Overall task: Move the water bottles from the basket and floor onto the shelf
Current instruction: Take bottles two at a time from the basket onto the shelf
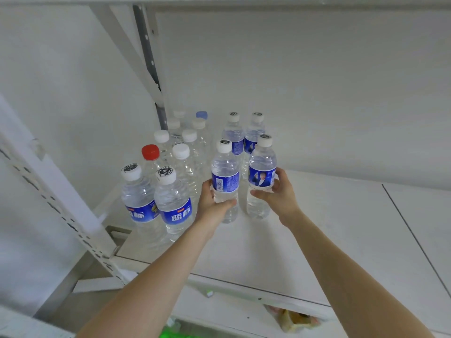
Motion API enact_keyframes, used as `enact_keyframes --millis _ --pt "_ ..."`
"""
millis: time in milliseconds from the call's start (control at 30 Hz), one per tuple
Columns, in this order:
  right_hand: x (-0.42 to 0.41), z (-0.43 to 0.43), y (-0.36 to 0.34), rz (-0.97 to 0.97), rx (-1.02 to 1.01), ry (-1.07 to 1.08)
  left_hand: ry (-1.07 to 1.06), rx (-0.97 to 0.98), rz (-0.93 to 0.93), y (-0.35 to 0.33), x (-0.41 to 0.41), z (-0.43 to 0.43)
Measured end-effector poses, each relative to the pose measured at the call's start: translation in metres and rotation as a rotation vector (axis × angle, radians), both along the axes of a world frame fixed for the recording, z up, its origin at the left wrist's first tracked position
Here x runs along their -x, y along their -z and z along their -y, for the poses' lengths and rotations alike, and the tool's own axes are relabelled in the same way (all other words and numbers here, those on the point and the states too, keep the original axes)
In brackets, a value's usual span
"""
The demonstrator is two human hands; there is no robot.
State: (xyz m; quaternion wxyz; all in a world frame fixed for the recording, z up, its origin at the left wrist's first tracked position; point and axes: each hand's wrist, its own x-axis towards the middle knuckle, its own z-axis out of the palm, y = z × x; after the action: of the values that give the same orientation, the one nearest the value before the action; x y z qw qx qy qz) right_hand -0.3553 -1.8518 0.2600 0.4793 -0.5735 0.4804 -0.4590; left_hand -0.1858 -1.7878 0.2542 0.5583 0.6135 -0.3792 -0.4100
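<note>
My left hand [211, 206] grips a clear water bottle [225, 174] with a blue label and white cap, standing upright on the white shelf [317, 240]. Beside it on the right, my right hand [280, 191] grips a second, similar bottle [261, 167], also upright at the shelf surface. Two more blue-labelled bottles [241, 135] stand just behind them. To the left stand two larger blue-labelled bottles [170, 203] with scribbled caps, and behind those several clear bottles, one with a red cap [150, 151] and one with a blue cap [201, 115].
A white perforated shelf upright [56, 198] runs diagonally at the left. The wall [317, 93] closes the back of the shelf. A seam [412, 235] crosses the shelf board at the right. Below the front edge lies a yellowish packet [296, 319] on a lower level.
</note>
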Motion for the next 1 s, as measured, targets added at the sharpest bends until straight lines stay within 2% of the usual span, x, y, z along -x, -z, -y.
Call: enact_keyframes --millis 133,300,467,1000 --pt "0.009 -0.007 0.001 -0.035 -0.055 -0.038 -0.009 -0.055 0.043 0.020 0.006 -0.010" --pt "0.011 -0.014 0.012 -0.156 0.005 -0.033 -0.111 -0.062 0.128 0.037 0.014 -0.013" --pt "0.001 -0.005 0.007 -0.155 -0.021 0.012 -0.130 -0.053 0.171 0.034 0.016 -0.003" --pt "-0.015 0.043 0.006 -0.112 -0.060 -0.030 -0.148 -0.087 0.211 0.032 0.014 0.043"
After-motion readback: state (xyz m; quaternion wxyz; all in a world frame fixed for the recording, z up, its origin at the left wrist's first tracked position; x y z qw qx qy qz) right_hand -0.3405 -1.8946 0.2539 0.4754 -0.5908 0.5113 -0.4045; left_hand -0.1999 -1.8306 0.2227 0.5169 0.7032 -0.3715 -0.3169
